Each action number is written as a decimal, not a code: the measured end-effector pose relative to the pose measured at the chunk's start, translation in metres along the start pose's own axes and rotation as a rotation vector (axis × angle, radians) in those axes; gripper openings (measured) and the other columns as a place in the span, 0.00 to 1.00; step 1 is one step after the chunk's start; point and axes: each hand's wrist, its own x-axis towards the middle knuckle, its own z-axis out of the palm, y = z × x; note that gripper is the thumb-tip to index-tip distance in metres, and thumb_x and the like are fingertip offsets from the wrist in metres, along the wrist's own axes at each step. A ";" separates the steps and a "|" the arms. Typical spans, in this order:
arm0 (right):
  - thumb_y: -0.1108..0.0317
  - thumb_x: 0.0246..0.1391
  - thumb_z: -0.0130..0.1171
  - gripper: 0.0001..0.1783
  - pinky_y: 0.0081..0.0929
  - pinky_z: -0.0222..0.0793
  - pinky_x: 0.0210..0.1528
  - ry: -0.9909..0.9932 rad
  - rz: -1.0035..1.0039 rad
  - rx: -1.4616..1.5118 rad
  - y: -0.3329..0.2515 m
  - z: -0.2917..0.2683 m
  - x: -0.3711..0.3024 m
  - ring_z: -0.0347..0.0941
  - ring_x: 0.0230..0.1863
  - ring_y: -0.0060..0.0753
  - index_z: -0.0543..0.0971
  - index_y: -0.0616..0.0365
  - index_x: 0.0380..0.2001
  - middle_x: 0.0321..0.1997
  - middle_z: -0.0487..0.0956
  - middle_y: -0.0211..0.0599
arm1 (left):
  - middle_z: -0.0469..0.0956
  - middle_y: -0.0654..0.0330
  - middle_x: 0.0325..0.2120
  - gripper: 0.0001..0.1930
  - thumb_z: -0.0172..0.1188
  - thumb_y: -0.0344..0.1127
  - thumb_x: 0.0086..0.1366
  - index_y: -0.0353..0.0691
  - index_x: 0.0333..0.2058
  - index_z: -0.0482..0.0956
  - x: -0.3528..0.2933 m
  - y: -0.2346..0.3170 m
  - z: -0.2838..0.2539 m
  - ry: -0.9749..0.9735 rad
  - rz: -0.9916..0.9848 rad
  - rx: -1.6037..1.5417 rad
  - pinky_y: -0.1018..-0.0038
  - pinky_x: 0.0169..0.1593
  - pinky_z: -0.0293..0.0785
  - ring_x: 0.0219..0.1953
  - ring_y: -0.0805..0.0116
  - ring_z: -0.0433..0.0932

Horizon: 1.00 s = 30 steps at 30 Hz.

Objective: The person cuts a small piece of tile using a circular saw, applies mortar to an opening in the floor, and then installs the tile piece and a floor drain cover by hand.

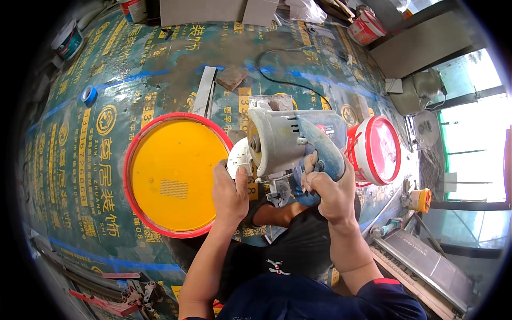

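Note:
A handheld power cutter (282, 136) with a dusty grey body and a blue loop handle is held up in front of me. My right hand (332, 192) wraps round its blue handle. On the cutter's left end a round, yellowish disc-like part (256, 143) with a bolt at its centre shows. My left hand (230, 186) grips a white curved piece (240, 156) beside that end; I cannot tell whether the piece belongs to the cutter. Just left of this hand stands a large bucket with a yellow lid (178, 165) and a red rim.
Printed green protective sheeting (74, 154) covers the floor. A red-and-white bucket (378, 152) stands to the right, near a manual tile cutter (426, 266). Blue tape (89, 95) lies at the left. Beyond my hands are a white strip (205, 92), a brown slab (231, 78) and a black cable (260, 60).

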 end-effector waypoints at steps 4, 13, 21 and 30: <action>0.80 0.47 0.53 0.14 0.18 0.67 0.32 0.003 0.003 0.028 0.002 0.002 0.001 0.69 0.27 0.16 0.75 0.67 0.41 0.30 0.75 0.28 | 0.73 0.37 0.43 0.26 0.51 0.48 0.75 0.25 0.53 0.68 -0.001 0.001 0.003 0.027 0.026 0.022 0.53 0.46 0.72 0.43 0.36 0.75; 0.80 0.47 0.53 0.14 0.18 0.68 0.32 -0.017 0.010 -0.020 0.005 0.001 0.003 0.69 0.28 0.16 0.75 0.67 0.40 0.29 0.75 0.29 | 0.73 0.36 0.45 0.25 0.52 0.46 0.74 0.26 0.55 0.68 -0.002 0.001 0.005 0.033 0.012 0.061 0.51 0.47 0.72 0.45 0.34 0.75; 0.79 0.47 0.53 0.13 0.18 0.67 0.32 -0.030 0.026 -0.013 0.004 0.003 0.004 0.68 0.27 0.17 0.75 0.67 0.39 0.28 0.75 0.28 | 0.73 0.36 0.46 0.26 0.53 0.46 0.73 0.27 0.56 0.67 0.001 0.002 0.004 0.016 -0.031 0.037 0.51 0.48 0.72 0.46 0.35 0.75; 0.78 0.44 0.51 0.14 0.25 0.67 0.30 -0.008 0.053 -0.056 0.004 0.004 0.003 0.66 0.23 0.23 0.73 0.65 0.39 0.28 0.71 0.33 | 0.73 0.38 0.45 0.24 0.52 0.47 0.73 0.30 0.55 0.68 0.002 0.004 0.003 -0.012 -0.046 0.008 0.52 0.47 0.72 0.45 0.36 0.75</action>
